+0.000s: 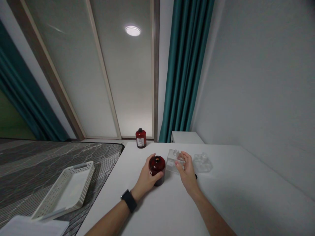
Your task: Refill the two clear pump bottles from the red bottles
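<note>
My left hand (pixel 147 177), with a dark watch on its wrist, is wrapped round a dark red glass bottle (pixel 157 166). The bottle stands upright on the white table, its neck uncapped. Just to the right, my right hand (pixel 185 172) has its thumb and fingers closed on the edge of a clear, boxy container (pixel 171 161). The container's see-through walls make its exact shape hard to tell. A small black piece (pixel 196 176), perhaps a cap, shows partly from behind my right wrist. Another clear, faceted container (pixel 202 162) rests farther right, apart from my hand.
A second red bottle (pixel 141 139) with a black cap and white label stands at the table's far edge. White table (pixel 162 213) surface spreads around my hands. Left of it, lower down, lie a white perforated basket (pixel 85 186) and white sheets (pixel 36 226). A white cabinet (pixel 187 137) stands behind.
</note>
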Action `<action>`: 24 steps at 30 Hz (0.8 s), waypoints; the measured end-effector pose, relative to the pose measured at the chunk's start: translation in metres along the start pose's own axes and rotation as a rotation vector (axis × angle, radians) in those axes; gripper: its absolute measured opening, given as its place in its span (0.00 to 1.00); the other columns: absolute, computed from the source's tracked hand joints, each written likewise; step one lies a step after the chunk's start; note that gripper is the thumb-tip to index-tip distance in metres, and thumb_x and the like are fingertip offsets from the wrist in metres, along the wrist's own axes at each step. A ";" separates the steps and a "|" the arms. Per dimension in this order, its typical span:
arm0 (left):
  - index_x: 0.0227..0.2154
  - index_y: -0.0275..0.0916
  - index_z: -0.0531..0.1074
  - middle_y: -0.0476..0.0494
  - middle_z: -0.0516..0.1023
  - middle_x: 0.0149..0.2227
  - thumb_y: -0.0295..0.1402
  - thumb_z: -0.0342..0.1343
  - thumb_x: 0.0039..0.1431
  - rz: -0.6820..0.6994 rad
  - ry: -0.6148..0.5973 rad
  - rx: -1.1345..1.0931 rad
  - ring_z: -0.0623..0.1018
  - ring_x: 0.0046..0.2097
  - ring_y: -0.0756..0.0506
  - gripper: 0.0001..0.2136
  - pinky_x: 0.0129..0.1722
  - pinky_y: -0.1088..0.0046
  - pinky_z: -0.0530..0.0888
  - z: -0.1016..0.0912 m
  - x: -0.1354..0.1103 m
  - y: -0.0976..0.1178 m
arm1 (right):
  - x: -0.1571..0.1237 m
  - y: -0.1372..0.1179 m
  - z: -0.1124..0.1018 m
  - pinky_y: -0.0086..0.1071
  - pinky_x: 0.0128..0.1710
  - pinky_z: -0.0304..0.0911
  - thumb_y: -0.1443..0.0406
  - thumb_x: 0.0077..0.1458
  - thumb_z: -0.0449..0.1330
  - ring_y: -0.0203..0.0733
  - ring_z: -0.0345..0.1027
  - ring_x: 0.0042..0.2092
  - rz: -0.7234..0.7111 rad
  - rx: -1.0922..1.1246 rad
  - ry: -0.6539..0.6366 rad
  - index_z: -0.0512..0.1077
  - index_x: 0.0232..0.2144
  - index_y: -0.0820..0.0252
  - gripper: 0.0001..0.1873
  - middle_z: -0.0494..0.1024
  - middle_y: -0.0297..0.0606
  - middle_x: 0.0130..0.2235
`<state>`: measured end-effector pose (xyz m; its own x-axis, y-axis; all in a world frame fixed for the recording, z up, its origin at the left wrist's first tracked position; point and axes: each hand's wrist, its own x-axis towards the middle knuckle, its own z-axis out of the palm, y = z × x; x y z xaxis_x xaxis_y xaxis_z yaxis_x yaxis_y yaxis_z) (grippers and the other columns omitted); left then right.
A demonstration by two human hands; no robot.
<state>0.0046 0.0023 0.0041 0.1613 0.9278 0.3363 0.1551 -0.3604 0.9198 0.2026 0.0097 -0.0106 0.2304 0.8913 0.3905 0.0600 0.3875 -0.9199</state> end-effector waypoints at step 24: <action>0.58 0.38 0.65 0.33 0.65 0.57 0.44 0.41 0.70 0.294 -0.066 0.194 0.65 0.60 0.36 0.22 0.62 0.50 0.61 0.018 -0.003 0.004 | 0.010 0.003 -0.008 0.49 0.53 0.66 0.57 0.48 0.68 0.52 0.65 0.57 -0.064 0.012 0.122 0.59 0.53 0.53 0.33 0.69 0.48 0.54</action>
<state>0.0222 -0.0033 0.0033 0.2878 0.7757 0.5616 0.2736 -0.6286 0.7280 0.2131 0.0179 -0.0092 0.3425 0.8298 0.4405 0.0671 0.4461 -0.8925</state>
